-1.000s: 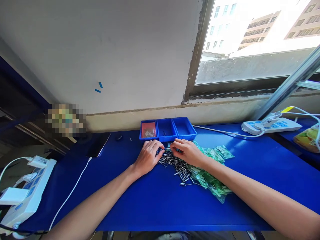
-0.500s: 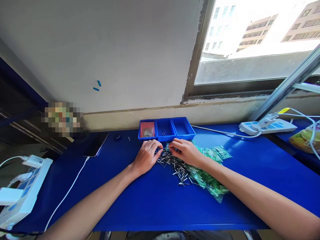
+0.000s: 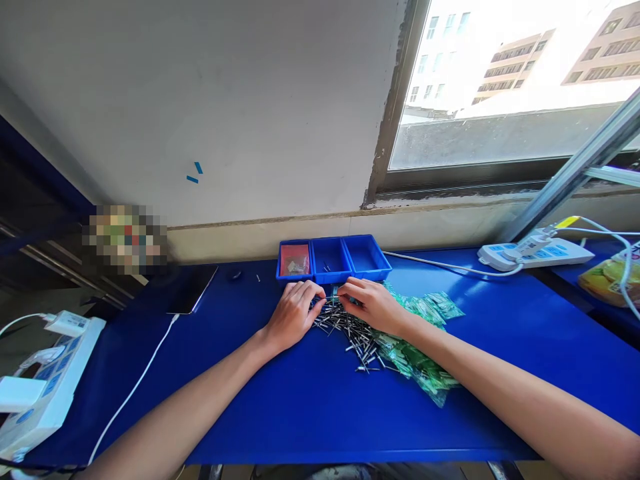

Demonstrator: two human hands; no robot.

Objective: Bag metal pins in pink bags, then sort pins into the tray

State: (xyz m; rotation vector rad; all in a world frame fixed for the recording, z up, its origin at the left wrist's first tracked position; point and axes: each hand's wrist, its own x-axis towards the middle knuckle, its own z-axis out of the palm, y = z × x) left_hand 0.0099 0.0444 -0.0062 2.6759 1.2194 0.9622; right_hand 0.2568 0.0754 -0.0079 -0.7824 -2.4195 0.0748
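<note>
head view: left hand and right hand, fingertips pinched on one thin metal pin above the pin pile

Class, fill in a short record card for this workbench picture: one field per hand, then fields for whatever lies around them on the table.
left hand: fingers curled, resting at the left edge of the metal pins
right hand: fingertips near the other hand's, over the pile; what they pinch is too small to tell
green packets: heaped beside the right forearm
blue trays: three in a row behind the hands; the left one holds something red
table: blue
also: power strip at right, dark phone at left
</note>
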